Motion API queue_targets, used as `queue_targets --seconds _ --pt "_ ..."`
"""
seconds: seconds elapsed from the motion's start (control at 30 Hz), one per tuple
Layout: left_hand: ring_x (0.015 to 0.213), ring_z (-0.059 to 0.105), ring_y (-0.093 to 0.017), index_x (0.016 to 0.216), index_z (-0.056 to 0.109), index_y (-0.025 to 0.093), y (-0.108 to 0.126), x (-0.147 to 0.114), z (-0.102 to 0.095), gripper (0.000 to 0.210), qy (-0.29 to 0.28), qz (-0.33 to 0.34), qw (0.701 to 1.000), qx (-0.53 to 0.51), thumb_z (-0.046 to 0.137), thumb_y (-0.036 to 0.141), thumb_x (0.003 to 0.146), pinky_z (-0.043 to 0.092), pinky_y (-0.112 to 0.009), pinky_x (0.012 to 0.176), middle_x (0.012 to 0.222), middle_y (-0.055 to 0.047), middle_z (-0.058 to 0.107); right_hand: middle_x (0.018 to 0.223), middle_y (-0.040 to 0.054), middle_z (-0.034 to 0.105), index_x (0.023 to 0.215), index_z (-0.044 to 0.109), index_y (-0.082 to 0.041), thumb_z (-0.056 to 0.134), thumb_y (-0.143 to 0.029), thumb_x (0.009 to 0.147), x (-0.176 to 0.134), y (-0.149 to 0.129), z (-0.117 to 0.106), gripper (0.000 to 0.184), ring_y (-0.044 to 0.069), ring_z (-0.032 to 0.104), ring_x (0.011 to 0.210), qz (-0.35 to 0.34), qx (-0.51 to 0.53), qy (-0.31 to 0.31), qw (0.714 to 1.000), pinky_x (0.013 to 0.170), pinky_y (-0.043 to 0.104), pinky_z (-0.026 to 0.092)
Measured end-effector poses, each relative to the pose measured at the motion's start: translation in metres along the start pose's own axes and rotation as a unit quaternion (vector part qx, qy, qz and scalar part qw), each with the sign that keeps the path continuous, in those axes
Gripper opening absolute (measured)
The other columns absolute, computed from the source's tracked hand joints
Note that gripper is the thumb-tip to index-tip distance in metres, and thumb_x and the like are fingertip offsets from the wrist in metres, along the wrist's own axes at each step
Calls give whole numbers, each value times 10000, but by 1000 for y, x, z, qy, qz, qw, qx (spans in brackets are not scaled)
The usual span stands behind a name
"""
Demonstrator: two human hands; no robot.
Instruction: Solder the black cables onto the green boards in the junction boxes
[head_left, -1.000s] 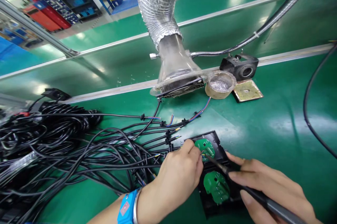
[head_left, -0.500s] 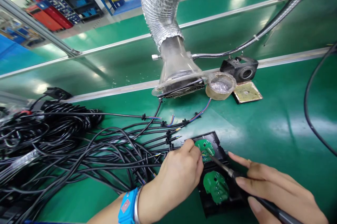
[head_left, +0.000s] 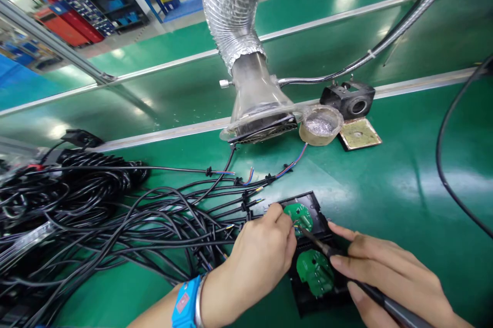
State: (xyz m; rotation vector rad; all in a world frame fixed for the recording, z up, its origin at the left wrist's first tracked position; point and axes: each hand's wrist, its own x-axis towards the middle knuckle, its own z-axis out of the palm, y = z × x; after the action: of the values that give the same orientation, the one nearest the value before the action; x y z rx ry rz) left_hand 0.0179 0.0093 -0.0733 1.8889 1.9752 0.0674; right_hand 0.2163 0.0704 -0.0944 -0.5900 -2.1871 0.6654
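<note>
My right hand [head_left: 389, 271] grips a soldering iron [head_left: 365, 289] like a pen, its tip down at the upper green circuit board [head_left: 304, 215]. My left hand [head_left: 265, 243], wearing a blue wrist strap [head_left: 187, 302], is closed in a pinch at that board's left edge. Small coloured wire ends [head_left: 296, 224] show at its fingertips, close to the iron's tip; the rest of the wire is hidden by the hand. A second circuit board [head_left: 316, 272] lies just below. Both boards sit in black plastic housings [head_left: 304, 307] on the green bench.
Many black cables [head_left: 154, 215] with stripped ends spread over the left of the bench. A fume extraction hood [head_left: 258, 107] hangs at the back. Beside it stand a round solder pot [head_left: 321, 125], a yellowish sponge tray [head_left: 360, 134] and a black iron holder [head_left: 348, 99]. A black cord [head_left: 442, 164] curves at the right.
The soldering iron and my right hand have shifted slightly left, bringing the tip nearer the wire ends. My left hand stays nearly in place. The whole view has moved a little.
</note>
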Motion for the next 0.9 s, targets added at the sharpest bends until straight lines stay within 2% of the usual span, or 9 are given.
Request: queue_targets --seconds 0.2,0.3,0.37,0.47,0.6,0.7,0.77,0.9 --pt "641 615 -179 899 605 207 0 0 0 211 5 3 1000 3 396 211 932 544 -308 526 876 -25 562 874 38 670 862 663 -187 537 -63 793 0 0 -1 189 147 681 882 -9 -1 -4 1000 956 241 549" --pt "612 605 -173 897 603 208 0 -1 0 204 2 -1 1000 4 402 212 930 539 -308 516 867 -21 561 839 39 664 839 662 -176 534 -80 794 0 2 -5 166 145 688 839 -14 7 -15 1000 914 226 564" --pt "614 604 -171 899 604 205 0 -1 -1 203 -1 1 1000 7 403 211 930 537 -303 519 871 -23 561 831 47 652 850 661 -172 530 -101 802 -2 3 -9 157 163 687 881 -7 26 -27 999 852 223 585" --pt "645 612 -175 894 606 196 1 1 -1 209 -7 3 1000 8 400 201 929 539 -299 535 883 -31 564 876 71 634 928 651 -162 533 -111 811 -3 3 -14 174 206 661 995 21 57 -29 998 773 244 599" --pt "662 617 -180 891 611 193 2 2 -2 212 -15 -3 1000 6 401 195 924 544 -303 551 886 -35 568 932 86 639 1044 629 -139 530 -105 830 0 6 -16 238 199 658 963 8 50 -27 998 800 284 587" --pt "676 621 -182 898 613 193 2 2 -3 203 -15 -4 1000 9 411 193 918 546 -307 572 891 -35 573 861 41 654 1208 571 -144 506 -113 884 4 11 -10 333 130 655 790 -11 12 -20 1000 713 219 563" --pt "672 620 -179 903 612 195 2 2 -2 194 -12 -3 1000 10 419 204 915 542 -308 583 892 -33 574 839 25 646 1250 544 -161 519 -114 903 4 14 -2 351 116 625 731 -11 5 -32 999 677 218 540" --pt "667 619 -179 899 606 206 1 2 -3 166 -5 -12 1000 11 441 216 901 522 -304 577 885 -25 572 1031 85 627 1164 567 -157 562 -85 879 1 20 13 294 175 600 919 -26 10 -73 997 799 299 521"
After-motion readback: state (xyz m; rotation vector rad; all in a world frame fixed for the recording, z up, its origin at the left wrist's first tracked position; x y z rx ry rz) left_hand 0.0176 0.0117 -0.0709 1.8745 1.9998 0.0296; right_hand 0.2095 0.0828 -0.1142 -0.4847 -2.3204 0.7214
